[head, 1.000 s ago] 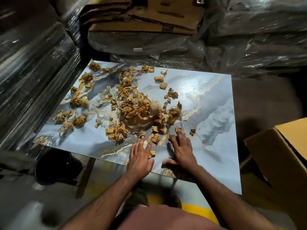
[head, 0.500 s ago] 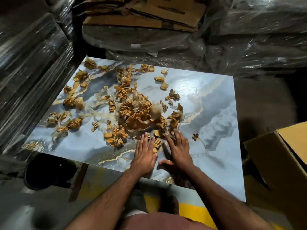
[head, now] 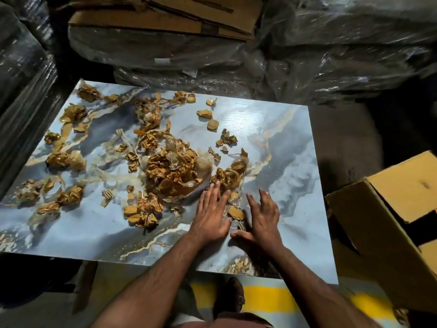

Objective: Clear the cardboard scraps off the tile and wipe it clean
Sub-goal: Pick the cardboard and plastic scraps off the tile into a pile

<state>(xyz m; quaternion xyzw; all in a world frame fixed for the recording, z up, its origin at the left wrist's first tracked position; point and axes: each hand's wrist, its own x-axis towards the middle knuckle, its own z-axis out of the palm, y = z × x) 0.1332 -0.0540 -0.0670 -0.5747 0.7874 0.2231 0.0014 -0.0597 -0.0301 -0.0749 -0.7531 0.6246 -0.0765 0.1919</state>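
Note:
A large glossy blue-grey marbled tile (head: 279, 138) lies flat in front of me. Torn brown cardboard scraps are strewn over its left and middle, with the biggest heap (head: 172, 171) mixed with thin clear film. My left hand (head: 210, 214) lies flat on the tile, fingers spread, fingertips touching the heap's near right edge. My right hand (head: 262, 216) lies flat beside it, fingers apart, thumb pointing left. A small scrap (head: 235, 213) sits between the two hands. Neither hand holds anything.
An open cardboard box (head: 387, 216) stands right of the tile. Plastic-wrapped stacks (head: 331, 55) crowd the back and left, with flattened cardboard (head: 165, 17) on top. My shoe (head: 228, 297) and a yellow floor stripe (head: 267, 297) show below the near edge.
Both hands have slid forward over the tile, pushing small scraps toward the central heap. The right hand has moved a little apart from the left.

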